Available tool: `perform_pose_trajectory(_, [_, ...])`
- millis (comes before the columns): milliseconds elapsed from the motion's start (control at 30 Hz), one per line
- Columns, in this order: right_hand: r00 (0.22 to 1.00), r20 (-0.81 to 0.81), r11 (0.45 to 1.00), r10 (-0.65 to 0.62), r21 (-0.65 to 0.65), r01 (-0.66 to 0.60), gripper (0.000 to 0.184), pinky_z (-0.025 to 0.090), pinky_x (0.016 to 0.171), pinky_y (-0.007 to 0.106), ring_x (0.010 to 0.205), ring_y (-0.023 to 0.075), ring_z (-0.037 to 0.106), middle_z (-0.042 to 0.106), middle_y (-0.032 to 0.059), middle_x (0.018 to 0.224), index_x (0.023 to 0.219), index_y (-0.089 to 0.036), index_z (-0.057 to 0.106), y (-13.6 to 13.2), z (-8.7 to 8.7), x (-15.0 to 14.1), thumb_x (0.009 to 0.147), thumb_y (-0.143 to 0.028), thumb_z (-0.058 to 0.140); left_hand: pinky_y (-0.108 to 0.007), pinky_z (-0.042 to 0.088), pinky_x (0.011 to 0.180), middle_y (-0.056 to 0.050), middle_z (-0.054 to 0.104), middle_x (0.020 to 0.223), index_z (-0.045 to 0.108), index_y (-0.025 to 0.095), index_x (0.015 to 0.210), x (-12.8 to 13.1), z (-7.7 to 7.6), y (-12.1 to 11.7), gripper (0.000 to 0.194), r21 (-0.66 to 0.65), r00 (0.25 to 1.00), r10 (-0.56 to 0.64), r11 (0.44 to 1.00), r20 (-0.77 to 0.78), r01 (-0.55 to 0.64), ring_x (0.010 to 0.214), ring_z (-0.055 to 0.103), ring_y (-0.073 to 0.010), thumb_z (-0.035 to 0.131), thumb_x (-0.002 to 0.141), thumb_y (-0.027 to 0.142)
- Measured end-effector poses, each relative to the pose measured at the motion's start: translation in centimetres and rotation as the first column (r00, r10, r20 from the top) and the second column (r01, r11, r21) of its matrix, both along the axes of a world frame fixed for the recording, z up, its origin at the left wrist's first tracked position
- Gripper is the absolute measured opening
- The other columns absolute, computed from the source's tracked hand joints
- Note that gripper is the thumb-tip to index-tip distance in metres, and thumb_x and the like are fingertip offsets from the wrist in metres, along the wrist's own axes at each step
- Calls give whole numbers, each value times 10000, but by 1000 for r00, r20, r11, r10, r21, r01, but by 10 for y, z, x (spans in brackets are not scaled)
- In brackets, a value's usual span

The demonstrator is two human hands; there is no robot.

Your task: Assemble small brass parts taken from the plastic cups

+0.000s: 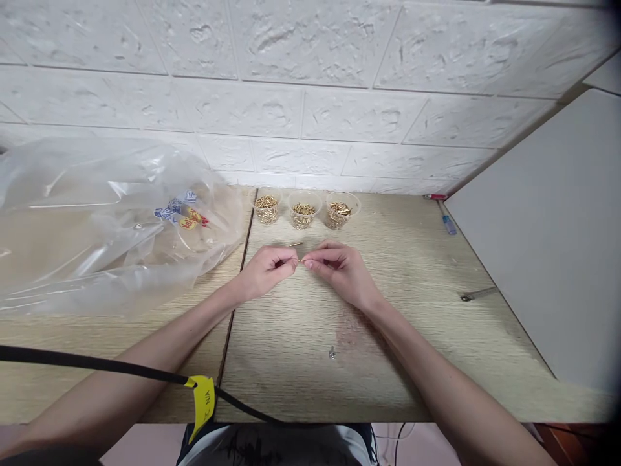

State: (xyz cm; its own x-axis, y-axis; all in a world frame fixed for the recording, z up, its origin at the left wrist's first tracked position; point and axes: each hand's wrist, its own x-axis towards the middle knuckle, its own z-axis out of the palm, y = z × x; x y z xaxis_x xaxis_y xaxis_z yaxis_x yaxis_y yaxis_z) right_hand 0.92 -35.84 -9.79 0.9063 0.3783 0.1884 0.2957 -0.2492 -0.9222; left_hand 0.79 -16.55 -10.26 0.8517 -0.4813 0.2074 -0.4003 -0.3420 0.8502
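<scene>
My left hand [269,268] and my right hand [339,265] meet fingertip to fingertip over the wooden table. Between their pinched thumbs and fingers sits a small brass pin [301,261], mostly covered by the fingertips; I cannot tell whether it is one piece or two. Just beyond the hands lies another thin brass pin [295,244]. Behind it stand three clear plastic cups in a row, each partly filled with small brass pieces: the left cup [266,208], the middle cup [303,210] and the right cup [341,210].
A large clear plastic bag [121,259] covers the table's left side. A small metal screw [332,353] lies near the front. To the right are a screwdriver [449,224], a metal tool [478,294] and a white panel [538,239]. A black cable [97,362] crosses the lower left.
</scene>
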Motion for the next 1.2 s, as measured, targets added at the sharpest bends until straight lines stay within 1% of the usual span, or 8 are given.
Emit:
perform_pose_trajectory(200, [1000, -8, 1000, 17, 23, -17, 158, 437, 629, 288, 720, 155, 580, 648, 51, 806, 804, -205, 779, -1, 1, 1, 812, -334, 687, -208, 220, 487, 43, 294, 535, 343, 157, 578, 0, 0, -1, 301, 0, 1000, -18, 1000, -13, 18, 516, 279, -69, 445, 848, 243])
perform_pose_trajectory(433, [1000, -17, 1000, 12, 22, -12, 139, 452, 638, 287, 732, 156, 586, 650, 47, 810, 808, -208, 780, -2, 4, 1, 804, -315, 692, -215, 222, 492, 38, 297, 546, 340, 159, 580, -1, 1, 0, 288, 4, 999, -2, 1000, -35, 2, 528, 277, -74, 446, 838, 232])
perform_pose_trajectory(667, [1000, -4, 999, 28, 24, -28, 138, 460, 640, 293, 733, 160, 585, 646, 47, 805, 805, -219, 782, -2, 2, 2, 809, -324, 693, -219, 220, 492, 38, 297, 548, 342, 159, 582, -1, 0, 0, 286, 0, 999, -3, 1000, -42, 3, 527, 276, -74, 447, 839, 230])
perform_pose_trajectory(800, [1000, 1, 999, 28, 32, -28, 130, 456, 635, 290, 726, 154, 585, 647, 47, 806, 810, -212, 781, -2, 2, 2, 810, -305, 690, -219, 218, 493, 38, 288, 551, 332, 160, 580, -1, 1, -1, 288, 4, 999, 2, 1000, -47, -1, 528, 274, -73, 440, 835, 239])
perform_pose_trajectory(1000, [999, 18, 999, 31, 30, -31, 134, 447, 626, 287, 724, 154, 580, 643, 42, 806, 804, -225, 780, -2, 2, 2, 815, -324, 692, -215, 226, 503, 37, 295, 555, 343, 158, 585, -2, 3, -2, 279, 21, 998, 7, 1000, -69, -5, 536, 284, -74, 436, 829, 255])
perform_pose_trajectory(1100, [999, 27, 999, 30, 11, -30, 123, 437, 627, 285, 721, 150, 575, 638, 41, 802, 810, -217, 780, -2, 2, 2, 822, -296, 687, -216, 220, 499, 40, 285, 543, 331, 158, 578, -2, 3, -2, 275, 30, 999, 6, 1000, -51, -4, 523, 274, -71, 437, 816, 244])
perform_pose_trajectory(1200, [998, 48, 999, 48, -25, -47, 131, 429, 630, 283, 715, 150, 572, 634, 42, 796, 815, -204, 775, -3, 2, 2, 840, -267, 664, -218, 217, 496, 43, 287, 527, 330, 156, 563, -2, 3, -3, 273, 48, 1000, -1, 999, -2, 1, 508, 270, -67, 444, 802, 223])
